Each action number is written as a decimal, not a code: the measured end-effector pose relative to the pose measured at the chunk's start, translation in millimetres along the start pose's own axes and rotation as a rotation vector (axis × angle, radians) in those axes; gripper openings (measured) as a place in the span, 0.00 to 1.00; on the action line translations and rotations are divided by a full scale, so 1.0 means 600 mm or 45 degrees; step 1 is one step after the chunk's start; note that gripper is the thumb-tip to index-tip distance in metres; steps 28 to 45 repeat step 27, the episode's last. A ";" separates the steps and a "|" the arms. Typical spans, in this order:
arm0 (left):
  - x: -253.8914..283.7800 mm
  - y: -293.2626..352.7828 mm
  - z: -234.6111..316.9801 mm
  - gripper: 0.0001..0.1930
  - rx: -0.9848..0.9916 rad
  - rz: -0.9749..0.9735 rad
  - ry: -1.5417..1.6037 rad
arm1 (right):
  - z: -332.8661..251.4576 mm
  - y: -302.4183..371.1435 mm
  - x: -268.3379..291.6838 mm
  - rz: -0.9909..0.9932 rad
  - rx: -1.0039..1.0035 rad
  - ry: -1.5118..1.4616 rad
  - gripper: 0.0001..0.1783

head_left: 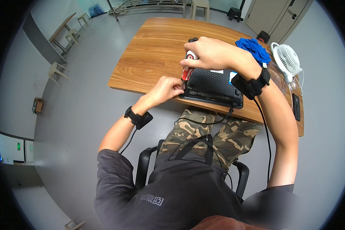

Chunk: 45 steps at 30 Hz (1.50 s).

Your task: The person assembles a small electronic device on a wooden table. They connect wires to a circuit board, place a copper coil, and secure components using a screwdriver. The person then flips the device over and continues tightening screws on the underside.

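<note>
My right hand [209,51] is wrapped around the red, white and black handle of a screwdriver [186,73], which stands nearly upright. Its shaft points down to the near left corner of a flat black device [214,83] with a textured top and rows of vent slots. Beside the screwdriver tip, my left hand [165,89] has its thumb and fingers pinched together at that same corner. Whatever lies between those fingertips is too small to make out. A black cable [230,112] runs from the device's near right side down over my lap.
The device lies at the near edge of a wooden table [153,46]. To the right are a crumpled blue cloth [254,50], a white fan [286,58], clear plastic wrapping and a black phone-like slab [296,107]. Wires hang from both wrist straps. Stools stand farther off.
</note>
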<state>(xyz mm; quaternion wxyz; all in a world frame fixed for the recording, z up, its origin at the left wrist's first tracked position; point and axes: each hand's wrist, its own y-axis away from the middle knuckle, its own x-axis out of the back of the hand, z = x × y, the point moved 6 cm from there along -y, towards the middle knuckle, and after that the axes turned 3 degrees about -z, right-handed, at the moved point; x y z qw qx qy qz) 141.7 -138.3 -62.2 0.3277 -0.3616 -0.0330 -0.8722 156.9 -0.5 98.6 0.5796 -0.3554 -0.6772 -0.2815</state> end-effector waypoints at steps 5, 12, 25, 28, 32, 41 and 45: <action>0.001 -0.005 0.009 0.08 0.015 -0.038 -0.061 | -0.005 0.004 0.007 -0.010 -0.010 0.015 0.28; -0.001 0.001 0.018 0.09 -0.006 -0.027 -0.043 | 0.001 0.007 -0.001 -0.025 -0.022 0.017 0.28; -0.002 0.003 0.015 0.08 -0.045 -0.064 -0.096 | -0.003 0.006 -0.004 -0.039 -0.002 0.039 0.29; -0.004 0.003 0.016 0.09 -0.048 -0.067 -0.107 | -0.003 0.007 -0.004 -0.047 -0.008 0.045 0.29; -0.004 0.003 0.016 0.09 -0.048 -0.067 -0.107 | -0.003 0.007 -0.004 -0.047 -0.008 0.045 0.29; -0.004 0.003 0.016 0.09 -0.048 -0.067 -0.107 | -0.003 0.007 -0.004 -0.047 -0.008 0.045 0.29; -0.004 0.003 0.016 0.09 -0.048 -0.067 -0.107 | -0.003 0.007 -0.004 -0.047 -0.008 0.045 0.29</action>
